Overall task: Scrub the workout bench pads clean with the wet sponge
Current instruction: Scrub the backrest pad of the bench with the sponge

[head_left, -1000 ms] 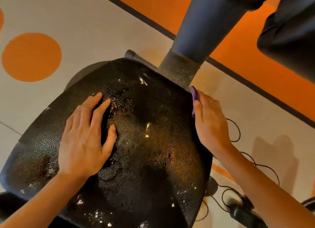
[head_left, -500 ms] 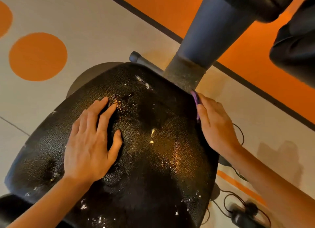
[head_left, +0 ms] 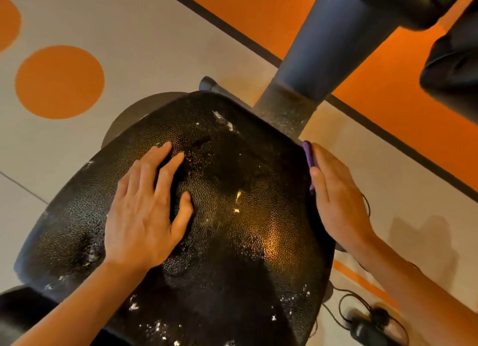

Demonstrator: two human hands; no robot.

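A black, pebbled seat pad fills the middle of the view, wet and flecked with white foam. My left hand lies flat on the pad's left half, fingers straight and spread. My right hand is pressed against the pad's right side edge with straight fingers, holding a thin purple sponge between palm and pad. Only the sponge's top strip shows; the rest is hidden behind the hand.
A blue-grey machine post rises just behind the pad. Another black pad is at the upper right. The floor is grey with orange circles and an orange zone. Black cables and a small device lie on the floor at the lower right.
Both hands stay in about the same places on the pad. The view has shifted slightly, and the right hand has slid a little along the pad's right edge.
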